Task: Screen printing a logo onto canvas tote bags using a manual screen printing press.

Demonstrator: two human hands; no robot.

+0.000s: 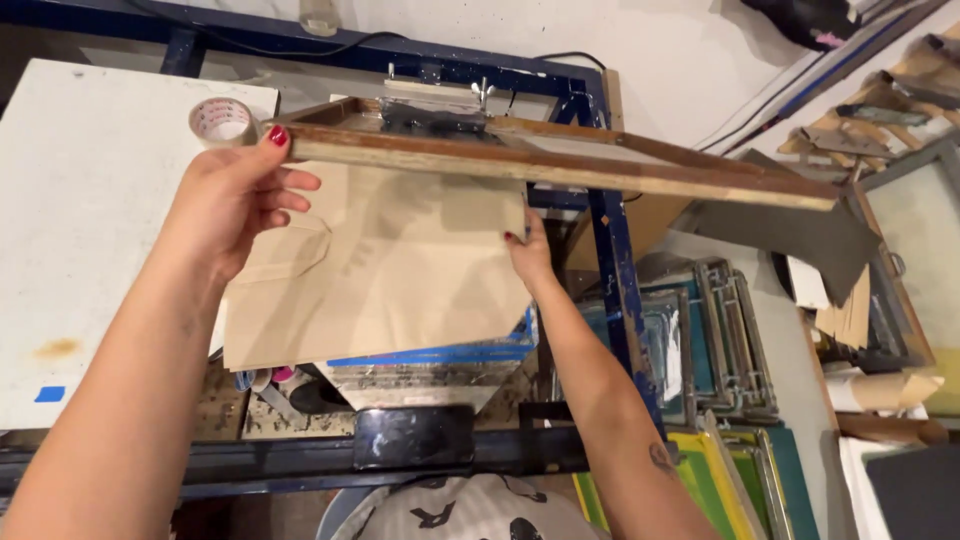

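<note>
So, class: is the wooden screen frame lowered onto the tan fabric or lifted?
Lifted: the left hand holds the wooden frame above the tan fabric.

One wooden screen frame (560, 165), one tape roll (222, 121), one tan sheet (390, 270)

A pale plaster wall (690, 60) runs across twelve o'clock behind a blue metal frame (610, 250). At nine o'clock lies a stained white tabletop (90, 230). Stacked frames (730, 340) lean at four o'clock, with more clutter on shelving (880, 130) at two o'clock.
</note>
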